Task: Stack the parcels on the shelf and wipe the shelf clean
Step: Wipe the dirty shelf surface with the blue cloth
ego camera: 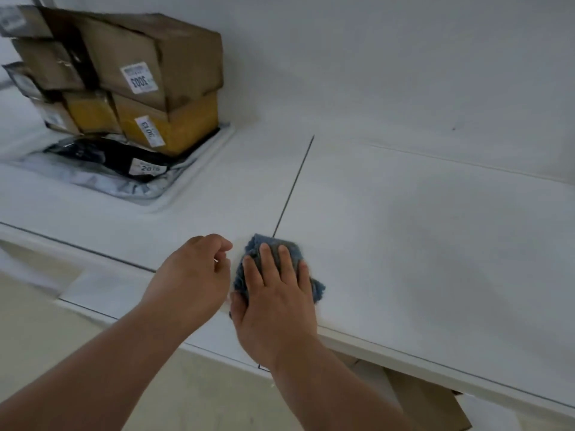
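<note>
A crumpled blue cloth (315, 287) lies on the white shelf (404, 231) near its front edge. My right hand (275, 293) presses flat on the cloth with straight fingers. My left hand (193, 275) hovers just left of it, fingers loosely curled, holding nothing. At the far left of the shelf stands a stack of parcels: brown cardboard boxes (149, 57) on top, yellow-taped boxes (168, 126) beneath, and black and grey plastic mailer bags (102, 169) at the bottom.
A thin dark seam (294, 185) runs across the shelf from the cloth toward the back wall (373, 57). Cardboard (435, 402) shows under the shelf at the lower right. The floor (40, 331) lies below at the left.
</note>
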Action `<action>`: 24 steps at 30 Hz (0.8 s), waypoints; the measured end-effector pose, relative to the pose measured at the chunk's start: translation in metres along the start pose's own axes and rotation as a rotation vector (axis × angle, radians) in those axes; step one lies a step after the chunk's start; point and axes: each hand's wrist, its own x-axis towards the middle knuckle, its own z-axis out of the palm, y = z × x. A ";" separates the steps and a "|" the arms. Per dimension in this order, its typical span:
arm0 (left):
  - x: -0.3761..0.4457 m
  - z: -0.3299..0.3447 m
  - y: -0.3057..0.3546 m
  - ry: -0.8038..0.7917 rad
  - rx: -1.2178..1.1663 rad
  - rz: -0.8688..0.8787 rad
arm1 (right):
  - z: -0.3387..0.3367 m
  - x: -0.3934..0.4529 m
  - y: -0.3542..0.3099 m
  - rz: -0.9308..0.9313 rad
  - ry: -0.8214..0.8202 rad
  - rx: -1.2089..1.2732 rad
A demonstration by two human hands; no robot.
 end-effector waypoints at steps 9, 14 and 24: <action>0.007 -0.011 -0.036 -0.119 0.075 0.023 | 0.004 -0.004 0.009 -0.303 0.021 -0.106; 0.017 -0.014 -0.052 -0.154 0.105 0.020 | -0.002 -0.013 0.041 -0.208 0.017 -0.142; 0.030 -0.056 -0.114 -0.099 0.105 -0.011 | 0.022 0.060 -0.066 -0.365 0.083 -0.128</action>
